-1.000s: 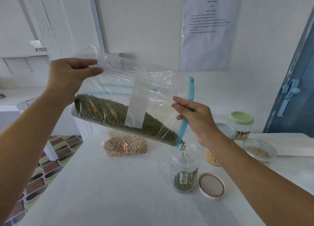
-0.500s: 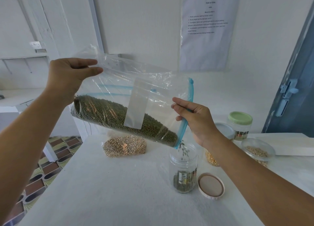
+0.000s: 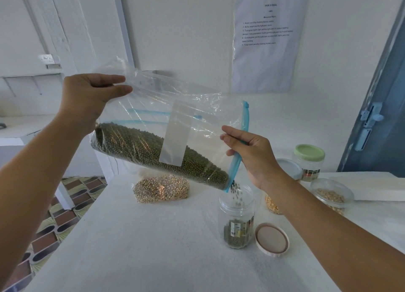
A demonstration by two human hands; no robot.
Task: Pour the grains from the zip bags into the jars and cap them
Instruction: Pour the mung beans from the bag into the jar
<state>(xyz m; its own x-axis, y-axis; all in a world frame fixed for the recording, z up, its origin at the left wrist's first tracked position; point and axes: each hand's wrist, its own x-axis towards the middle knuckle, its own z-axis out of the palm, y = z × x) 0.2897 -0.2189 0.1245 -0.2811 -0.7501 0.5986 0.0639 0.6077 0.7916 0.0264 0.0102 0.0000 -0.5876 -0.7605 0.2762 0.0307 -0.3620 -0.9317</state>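
A clear zip bag [image 3: 153, 125] with a blue zip strip hangs tilted over the white table [image 3: 140, 248], its lower side full of dark green grains. My left hand [image 3: 87, 98] pinches the bag's upper left corner. My right hand [image 3: 249, 151] pinches the zip edge on the right. Green grains fall from the bag's low corner into an open clear jar [image 3: 236, 217], which is partly filled. The jar's pink lid [image 3: 271, 240] lies upside down just right of it.
A bag of pale grains [image 3: 162, 188] lies on the table behind. At the right stand a jar with a green lid [image 3: 309, 160], a jar with a white lid [image 3: 289, 166], an open jar of beige grains [image 3: 331, 195] and a jar of yellow grains [image 3: 271, 204].
The grains keep streaming into the jar and their level in it has risen a little. Both hands hold the bag in nearly the same place.
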